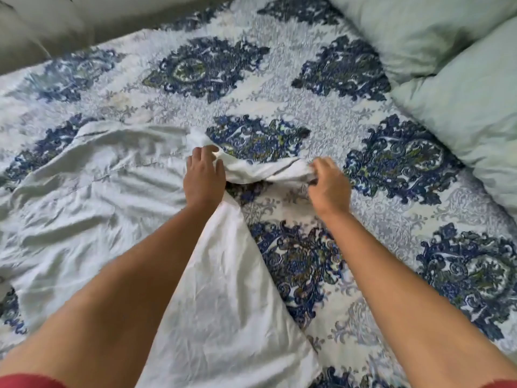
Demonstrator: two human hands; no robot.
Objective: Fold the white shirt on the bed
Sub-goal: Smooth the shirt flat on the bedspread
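Lying crumpled across the patterned bed, the white shirt looks light, limp and crease-prone; left hand and right hand each pinch a sleeve end; seams and cuffs seem the surest holds.

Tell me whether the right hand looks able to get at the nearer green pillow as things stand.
Probably yes. The right hand is gripping the shirt sleeve, so it would have to let go first. Only bare bedspread lies between it and the pillow, though it looks like a stretch.
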